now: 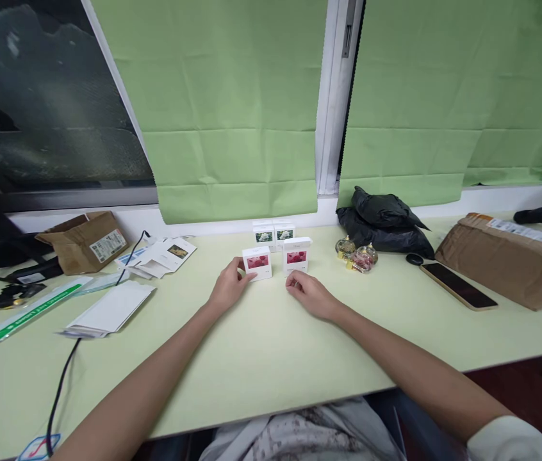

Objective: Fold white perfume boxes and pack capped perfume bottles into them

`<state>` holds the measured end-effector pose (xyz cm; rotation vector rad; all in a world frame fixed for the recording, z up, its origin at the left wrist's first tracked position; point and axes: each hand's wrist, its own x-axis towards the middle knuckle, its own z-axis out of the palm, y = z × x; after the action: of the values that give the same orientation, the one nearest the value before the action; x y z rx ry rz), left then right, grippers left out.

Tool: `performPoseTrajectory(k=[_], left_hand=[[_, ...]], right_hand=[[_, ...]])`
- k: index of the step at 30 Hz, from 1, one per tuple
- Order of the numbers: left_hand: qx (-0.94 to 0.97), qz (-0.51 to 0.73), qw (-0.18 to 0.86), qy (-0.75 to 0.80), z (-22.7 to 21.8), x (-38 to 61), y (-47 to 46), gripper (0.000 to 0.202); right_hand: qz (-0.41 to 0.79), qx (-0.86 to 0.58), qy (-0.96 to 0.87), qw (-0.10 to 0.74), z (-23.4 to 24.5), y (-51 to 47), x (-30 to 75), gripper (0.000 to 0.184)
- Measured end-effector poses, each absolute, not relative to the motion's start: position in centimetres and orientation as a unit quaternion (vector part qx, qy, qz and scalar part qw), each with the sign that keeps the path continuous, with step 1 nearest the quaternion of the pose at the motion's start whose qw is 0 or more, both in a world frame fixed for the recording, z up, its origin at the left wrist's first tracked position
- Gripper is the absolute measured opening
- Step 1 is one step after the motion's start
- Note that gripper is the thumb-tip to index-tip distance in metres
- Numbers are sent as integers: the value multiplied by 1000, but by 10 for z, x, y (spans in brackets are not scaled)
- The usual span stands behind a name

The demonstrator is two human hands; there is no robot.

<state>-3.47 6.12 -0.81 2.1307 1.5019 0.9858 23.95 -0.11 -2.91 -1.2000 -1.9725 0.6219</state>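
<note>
Two small white boxes with red flower pictures stand upright on the pale green table (261, 358). My left hand (229, 287) grips the left red-picture box (257, 263) from its left side, fingers curled round it. My right hand (310, 296) rests on the table just below the right red-picture box (296, 255), fingers loosely curled, holding nothing that I can see. Behind them stand two white boxes with green-and-white pictures (273, 234), side by side.
Small round glass bottles (357, 255) sit right of the boxes, before a black plastic bag (386, 221). A phone (458, 285) and brown parcel (506, 256) lie at right. Flat white cartons (158, 255), white envelopes (110, 308), a torn brown package (86, 240) and a black cable (62, 384) are at left.
</note>
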Motion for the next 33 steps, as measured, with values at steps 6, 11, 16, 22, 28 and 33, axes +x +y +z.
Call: performPoseTrajectory(k=[6,11,16,22,28,33], left_hand=[[752,369,185,514,-15,-31,74,35],[752,371,186,512,-17,-30,74,36],[753,373,184,510,-18,-30,76,35],[729,378,226,525,-17,-29,67,59],[709,463,124,517,0,-25,38,39],[835,324,165,413,7,-19,18,33]], right_hand=[[221,-434,-805,338,-32,3,240,17],[221,-428,-807,340,-30,0,240,17],[210,-454,-797,339,-28,0,239,13],[202,-513,-763,337,-27,0,242,9],[200,-542,-762,292,-25,-5,246,8],[192,-489,-803,282,-20,-8,248,10]])
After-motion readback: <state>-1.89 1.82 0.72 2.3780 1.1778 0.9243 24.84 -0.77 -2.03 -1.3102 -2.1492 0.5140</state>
